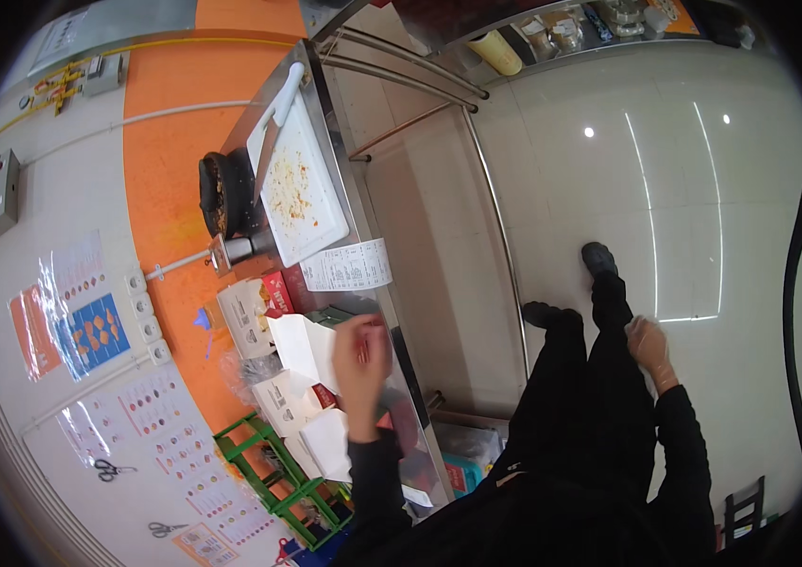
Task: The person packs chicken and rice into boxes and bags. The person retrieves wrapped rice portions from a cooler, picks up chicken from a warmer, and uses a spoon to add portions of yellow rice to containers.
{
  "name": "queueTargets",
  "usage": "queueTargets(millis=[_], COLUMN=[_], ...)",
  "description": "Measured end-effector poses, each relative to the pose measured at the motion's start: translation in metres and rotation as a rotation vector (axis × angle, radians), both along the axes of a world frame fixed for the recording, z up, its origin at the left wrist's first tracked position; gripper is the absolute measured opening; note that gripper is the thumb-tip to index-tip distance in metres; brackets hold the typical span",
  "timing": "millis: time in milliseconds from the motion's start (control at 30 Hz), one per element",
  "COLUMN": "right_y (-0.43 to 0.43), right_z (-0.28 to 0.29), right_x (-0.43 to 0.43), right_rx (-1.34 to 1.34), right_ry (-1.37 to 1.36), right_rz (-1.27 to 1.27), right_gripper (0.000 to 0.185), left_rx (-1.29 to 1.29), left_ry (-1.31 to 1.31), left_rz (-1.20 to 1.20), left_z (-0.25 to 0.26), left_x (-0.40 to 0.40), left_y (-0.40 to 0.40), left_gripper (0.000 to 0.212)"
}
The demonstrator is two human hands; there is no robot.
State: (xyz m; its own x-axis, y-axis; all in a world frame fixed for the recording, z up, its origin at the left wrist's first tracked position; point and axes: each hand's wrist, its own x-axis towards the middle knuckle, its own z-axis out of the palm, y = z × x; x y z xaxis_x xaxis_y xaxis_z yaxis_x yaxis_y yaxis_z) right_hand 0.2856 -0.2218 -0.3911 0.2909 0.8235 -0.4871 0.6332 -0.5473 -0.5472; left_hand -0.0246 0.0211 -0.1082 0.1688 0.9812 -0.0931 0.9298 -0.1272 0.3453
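My left hand (360, 361), blurred, is over the edge of the steel counter (411, 386), beside a carton with raised white flaps (305, 351). Something reddish shows at its fingers; whether it is held cannot be made out. Behind stand a box of food (249, 319) and another printed takeaway carton (286, 402). My right hand (649, 349) hangs by my thigh in a clear plastic glove, its fingers partly hidden. Farther up the counter, a white cutting board (302, 191) carries crumbs and a white-handled knife (277, 117). A printed receipt (348, 266) overhangs the counter edge.
A black mortar (220, 195) and a metal dispenser (231, 251) stand along the wall side. A green rack (280, 482) is at the counter's near end. Steel rails (493, 191) run beneath the counter. Scissors (114, 470) hang on the wall.
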Motion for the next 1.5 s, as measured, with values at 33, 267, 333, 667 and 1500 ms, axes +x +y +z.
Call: queueTargets(millis=[33,267,333,667,1500], right_y=[0.003,0.009,0.003,-0.027,0.097], right_z=[-0.003,-0.008,-0.014,-0.038,0.016], right_x=[0.002,0.015,0.009,-0.005,0.071], right_rx=[0.004,0.02,-0.055,-0.107,-0.024], right_ry=[0.016,0.003,-0.005,0.029,-0.269], right_rz=[-0.011,-0.135,-0.127,-0.04,0.697], right_gripper=[0.022,0.022,0.021,0.024,0.03], left_rx=[-0.087,-0.507,-0.42,0.018,-0.416], left_ry=[0.011,-1.114,-1.264,-1.137,-1.401], left_rz=[-0.066,0.936,0.964,0.897,0.693], left_z=[-0.02,-0.137,-0.154,-0.19,-0.192], left_x=[0.0,0.015,0.014,0.027,0.006], left_y=[-0.001,-0.003,0.008,0.019,-0.043], left_gripper=[0.034,0.069,0.077,0.034,0.062])
